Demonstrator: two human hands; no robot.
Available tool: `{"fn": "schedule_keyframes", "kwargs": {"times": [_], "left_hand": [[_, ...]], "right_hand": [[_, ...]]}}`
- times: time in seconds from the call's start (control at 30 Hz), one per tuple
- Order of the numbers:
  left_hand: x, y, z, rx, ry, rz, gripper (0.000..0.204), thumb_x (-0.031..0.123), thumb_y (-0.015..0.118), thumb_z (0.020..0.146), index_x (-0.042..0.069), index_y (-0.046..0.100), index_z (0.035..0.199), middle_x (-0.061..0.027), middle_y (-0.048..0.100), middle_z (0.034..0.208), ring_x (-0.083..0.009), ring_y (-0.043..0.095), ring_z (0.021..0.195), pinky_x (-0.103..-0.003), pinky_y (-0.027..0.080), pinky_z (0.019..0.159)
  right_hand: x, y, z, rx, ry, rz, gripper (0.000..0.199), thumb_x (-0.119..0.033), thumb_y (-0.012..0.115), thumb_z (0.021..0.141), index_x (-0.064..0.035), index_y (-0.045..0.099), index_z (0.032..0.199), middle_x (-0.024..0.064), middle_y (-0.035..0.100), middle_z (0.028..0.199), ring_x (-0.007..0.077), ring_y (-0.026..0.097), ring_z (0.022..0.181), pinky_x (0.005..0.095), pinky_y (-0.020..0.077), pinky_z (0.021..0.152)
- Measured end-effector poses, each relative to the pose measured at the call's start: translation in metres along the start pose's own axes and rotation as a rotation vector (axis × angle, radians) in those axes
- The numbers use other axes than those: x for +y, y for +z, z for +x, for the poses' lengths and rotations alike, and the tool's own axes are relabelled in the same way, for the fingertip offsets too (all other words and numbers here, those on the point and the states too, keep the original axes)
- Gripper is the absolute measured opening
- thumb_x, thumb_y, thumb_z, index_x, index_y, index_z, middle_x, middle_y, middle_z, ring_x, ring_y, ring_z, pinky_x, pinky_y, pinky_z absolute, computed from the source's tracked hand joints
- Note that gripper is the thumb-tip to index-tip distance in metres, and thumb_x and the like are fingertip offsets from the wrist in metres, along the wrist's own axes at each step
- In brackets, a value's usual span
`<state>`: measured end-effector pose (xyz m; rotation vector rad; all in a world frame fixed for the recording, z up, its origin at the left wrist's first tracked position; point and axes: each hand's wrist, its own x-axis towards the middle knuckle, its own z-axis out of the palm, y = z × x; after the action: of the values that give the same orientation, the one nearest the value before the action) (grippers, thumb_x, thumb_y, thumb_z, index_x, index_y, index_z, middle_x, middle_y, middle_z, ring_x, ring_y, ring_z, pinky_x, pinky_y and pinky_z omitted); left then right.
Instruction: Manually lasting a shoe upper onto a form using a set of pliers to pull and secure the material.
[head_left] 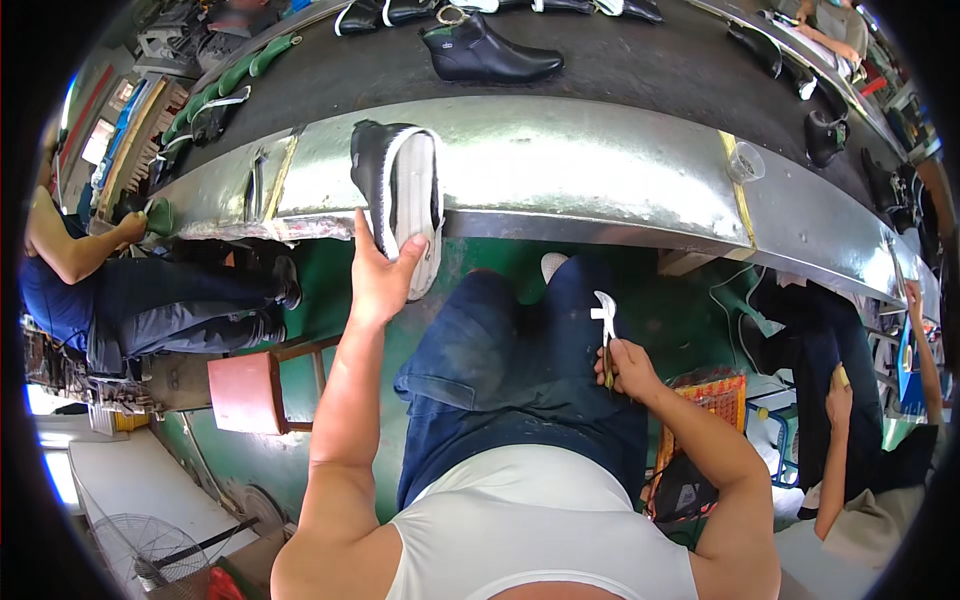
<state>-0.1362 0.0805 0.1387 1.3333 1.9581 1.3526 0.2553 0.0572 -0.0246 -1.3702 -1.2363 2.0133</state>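
Observation:
My left hand grips a black shoe by its lower end, with the thumb on the pale underside. The shoe is held up against the metal edge of the bench, its whitish bottom facing me and a white rim round it. Above my right thigh, my right hand is closed round the handles of shiny metal lasting pincers. Their head points away from me, apart from the shoe. Past the metal edge, a black ankle boot stands on the dark belt.
A metal ledge runs across in front of me, with a clear plastic cup on its right part. More black shoes and green shoe forms line the belt. People work at left and right. A brown stool stands at left.

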Motion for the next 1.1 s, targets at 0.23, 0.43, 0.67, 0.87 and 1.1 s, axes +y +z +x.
{"fn": "schedule_keyframes", "kwargs": {"times": [0.23, 0.43, 0.67, 0.87, 1.1], "left_hand": [[-0.027, 0.001, -0.108, -0.240, -0.225, -0.633, 0.058, 0.005, 0.072, 0.085, 0.000, 0.046, 0.137, -0.0100, 0.062, 0.124, -0.0214, 0.060, 0.114, -0.038, 0.048, 0.101], [-0.059, 0.091, -0.159, -0.520, -0.207, -0.346, 0.095, 0.027, 0.074, 0.088, -0.002, 0.015, 0.155, -0.0226, 0.043, 0.148, -0.0302, 0.042, 0.138, -0.036, 0.033, 0.114], [-0.037, 0.113, -0.059, -0.830, -0.028, 0.395, 0.063, 0.054, 0.064, 0.087, -0.002, 0.061, 0.116, -0.0298, 0.066, 0.111, -0.0420, 0.066, 0.103, -0.046, 0.052, 0.090], [-0.092, 0.176, -0.026, -0.906, -0.526, -0.503, 0.046, 0.021, 0.064, 0.094, 0.008, 0.054, 0.136, -0.0084, 0.065, 0.120, -0.0182, 0.061, 0.109, -0.034, 0.049, 0.096], [-0.049, 0.115, -0.053, -0.777, -0.147, -0.548, 0.054, 0.011, 0.053, 0.098, 0.007, 0.035, 0.149, -0.0139, 0.043, 0.147, -0.0197, 0.044, 0.131, -0.034, 0.035, 0.111]], "right_hand": [[0.002, 0.002, 0.002, 0.008, -0.003, -0.007, 0.047, -0.040, 0.037, 0.107, 0.0024, 0.057, 0.104, 0.0104, 0.066, 0.084, 0.0159, 0.064, 0.063, 0.0266, 0.0463, 0.050], [-0.029, 0.011, 0.001, 0.045, 0.176, 0.105, 0.041, -0.040, 0.045, 0.104, -0.0007, 0.057, 0.104, 0.0074, 0.065, 0.082, 0.0137, 0.063, 0.064, 0.0255, 0.0445, 0.049], [-0.057, 0.017, -0.025, 0.090, 0.063, 0.155, 0.031, -0.021, 0.059, 0.098, 0.0004, 0.056, 0.121, 0.0058, 0.063, 0.088, 0.0140, 0.062, 0.076, 0.0268, 0.0491, 0.068], [-0.058, 0.035, -0.030, 0.005, -0.005, -0.202, 0.027, -0.017, 0.058, 0.097, 0.0029, 0.058, 0.115, 0.0065, 0.066, 0.088, 0.0119, 0.062, 0.071, 0.0280, 0.0503, 0.065], [-0.090, 0.063, -0.053, -0.169, 0.060, -0.200, 0.034, -0.016, 0.055, 0.099, 0.0010, 0.054, 0.128, 0.0068, 0.066, 0.102, 0.0097, 0.059, 0.077, 0.0283, 0.0526, 0.072]]}}
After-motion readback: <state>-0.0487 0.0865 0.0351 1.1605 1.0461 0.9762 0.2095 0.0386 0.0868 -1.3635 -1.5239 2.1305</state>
